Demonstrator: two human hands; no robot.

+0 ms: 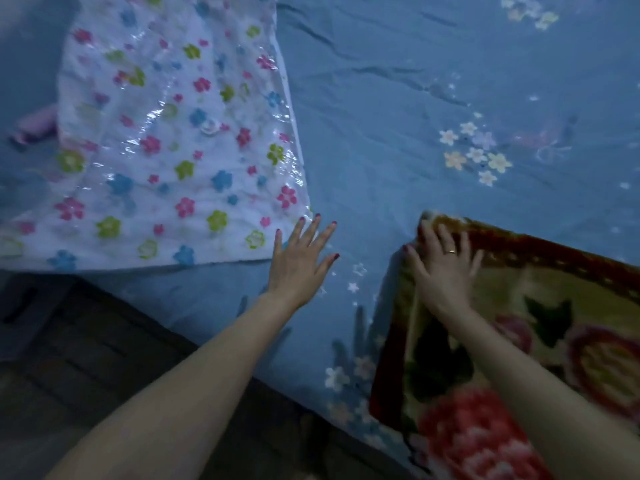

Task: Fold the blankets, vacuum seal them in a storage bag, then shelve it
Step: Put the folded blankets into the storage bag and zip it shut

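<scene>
A clear plastic storage bag point(166, 140) printed with pink, green and blue flowers lies flat on the bed at the upper left, its round valve point(209, 126) near the middle. My left hand point(301, 258) reaches toward the bag's near right corner with fingers spread, its fingertips at the bag's edge. A folded plush blanket point(519, 341) with red and pink flowers on a tan ground lies at the lower right. My right hand point(441, 268) grips the blanket's far left corner, fingers curled over the edge.
A blue bed sheet point(398, 116) with small flower prints covers the bed. A pink object point(36, 124) lies at the left, partly under the bag. Dark floor point(86, 358) shows past the bed's edge at the lower left.
</scene>
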